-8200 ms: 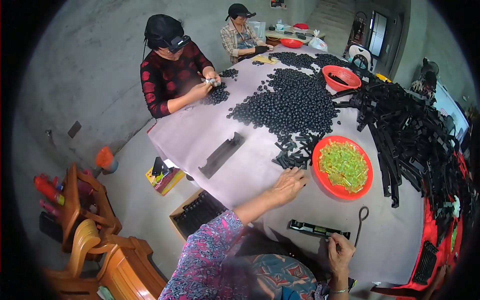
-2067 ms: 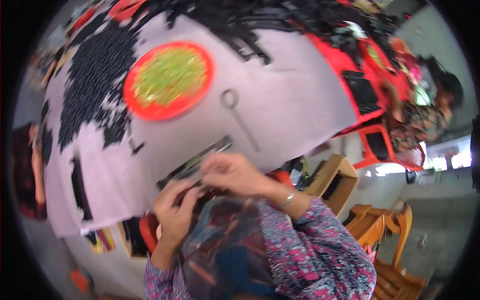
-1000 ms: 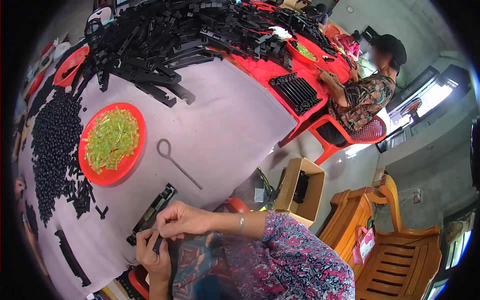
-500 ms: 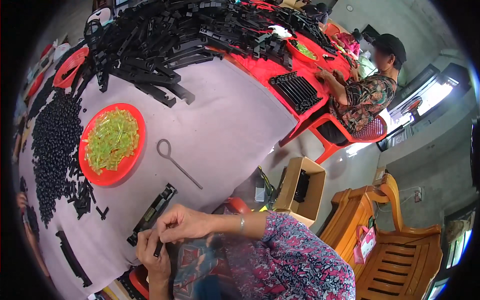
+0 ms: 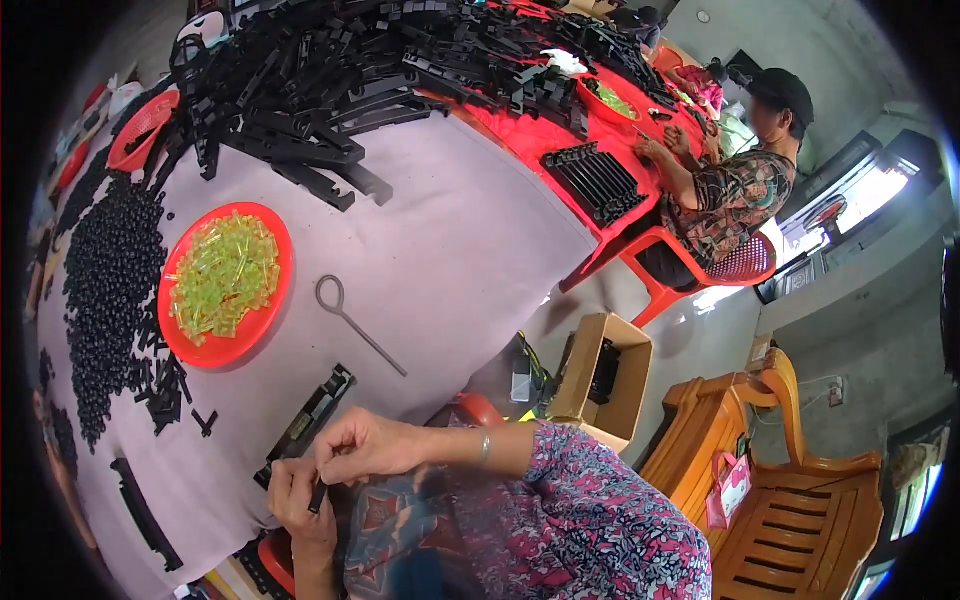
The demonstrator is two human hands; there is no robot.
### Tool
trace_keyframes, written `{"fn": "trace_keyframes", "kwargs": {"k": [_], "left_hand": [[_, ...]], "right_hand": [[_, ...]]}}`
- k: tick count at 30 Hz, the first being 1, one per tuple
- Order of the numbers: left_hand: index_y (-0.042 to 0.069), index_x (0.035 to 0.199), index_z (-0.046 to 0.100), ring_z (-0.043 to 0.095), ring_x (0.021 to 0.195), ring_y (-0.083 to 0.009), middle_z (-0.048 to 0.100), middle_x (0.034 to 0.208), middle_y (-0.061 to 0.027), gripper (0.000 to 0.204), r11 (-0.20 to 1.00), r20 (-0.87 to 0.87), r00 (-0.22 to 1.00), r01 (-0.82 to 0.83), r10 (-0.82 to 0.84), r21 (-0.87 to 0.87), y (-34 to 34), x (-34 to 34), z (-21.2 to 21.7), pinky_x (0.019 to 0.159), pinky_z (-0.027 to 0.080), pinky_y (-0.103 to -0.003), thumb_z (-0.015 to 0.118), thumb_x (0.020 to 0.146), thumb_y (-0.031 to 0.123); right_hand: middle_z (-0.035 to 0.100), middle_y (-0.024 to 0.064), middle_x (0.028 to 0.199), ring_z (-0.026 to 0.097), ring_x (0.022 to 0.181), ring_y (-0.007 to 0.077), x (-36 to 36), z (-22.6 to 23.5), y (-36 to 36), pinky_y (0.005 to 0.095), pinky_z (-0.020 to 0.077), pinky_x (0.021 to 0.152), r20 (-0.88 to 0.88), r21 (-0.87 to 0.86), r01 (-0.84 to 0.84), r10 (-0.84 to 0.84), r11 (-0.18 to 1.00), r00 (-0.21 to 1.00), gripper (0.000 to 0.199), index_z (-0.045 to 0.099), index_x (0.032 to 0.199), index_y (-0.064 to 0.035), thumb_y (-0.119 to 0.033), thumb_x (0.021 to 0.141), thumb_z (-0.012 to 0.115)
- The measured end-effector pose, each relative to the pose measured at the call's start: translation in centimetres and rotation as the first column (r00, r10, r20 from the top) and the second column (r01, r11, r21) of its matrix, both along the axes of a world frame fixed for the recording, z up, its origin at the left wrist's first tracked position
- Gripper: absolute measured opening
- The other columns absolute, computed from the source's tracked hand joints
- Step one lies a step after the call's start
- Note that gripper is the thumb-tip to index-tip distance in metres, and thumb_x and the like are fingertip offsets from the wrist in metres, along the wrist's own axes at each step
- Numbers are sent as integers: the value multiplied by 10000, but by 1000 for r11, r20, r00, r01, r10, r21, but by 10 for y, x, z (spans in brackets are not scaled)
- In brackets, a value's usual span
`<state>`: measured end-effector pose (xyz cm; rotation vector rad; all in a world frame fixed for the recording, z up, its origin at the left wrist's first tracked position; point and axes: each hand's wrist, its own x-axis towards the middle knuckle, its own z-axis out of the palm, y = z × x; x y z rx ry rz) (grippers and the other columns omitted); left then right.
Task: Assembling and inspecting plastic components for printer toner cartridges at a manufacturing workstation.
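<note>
Close to my body, my left hand (image 5: 299, 503) grips a small black plastic piece (image 5: 318, 497), whose dark end sticks out below the fingers. My right hand (image 5: 368, 446) meets it from above, thumb and fingers pinched together at the piece's top; what lies between those fingertips is hidden. Just beyond both hands rests a long black plastic strip (image 5: 305, 425) with a clipped end, on the pale cloth (image 5: 440, 230). A metal rod with a looped end (image 5: 360, 333) lies farther out. Left of it stands a red plate (image 5: 283, 285) heaped with yellow-green translucent tubes (image 5: 225, 275).
Small black round parts (image 5: 110, 290) cover the left side, near short black pieces (image 5: 165, 395) and another strip (image 5: 147, 515). Long black parts (image 5: 300, 90) pile up at the back. A co-worker (image 5: 735, 190) sits at a red-covered table; a cardboard box (image 5: 630, 390) and wooden bench (image 5: 800, 500) stand right.
My hands stay almost in place, fingers still together at the small black piece. The co-worker's hands have shifted slightly. The whole view has moved a little.
</note>
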<state>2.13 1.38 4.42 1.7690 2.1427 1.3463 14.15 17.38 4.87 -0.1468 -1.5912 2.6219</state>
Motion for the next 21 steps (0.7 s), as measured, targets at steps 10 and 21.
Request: {"fn": "trace_keyframes", "kwargs": {"k": [10, 21], "left_hand": [[-45, 943, 611, 587, 788, -362, 531, 896, -170, 121, 991, -62, 997, 34, -42, -131, 5, -4, 9, 674, 455, -423, 655, 833, -20], [51, 867, 656, 612, 761, -284, 618, 832, -88, 120, 993, -242, 970, -3, 31, 117, -1, -12, -9, 642, 490, -411, 733, 785, 92]], "right_hand": [[598, -34, 683, 528, 599, 35, 2, -3, -3, 225, 406, 527, 30, 47, -14, 13, 999, 999, 141, 692, 853, -39, -144, 947, 697], [609, 1, 751, 526, 640, 61, 4, 8, -1, 227, 404, 554, 155, 58, -11, 2, 998, 988, 172, 686, 924, -24, -169, 1012, 658]]}}
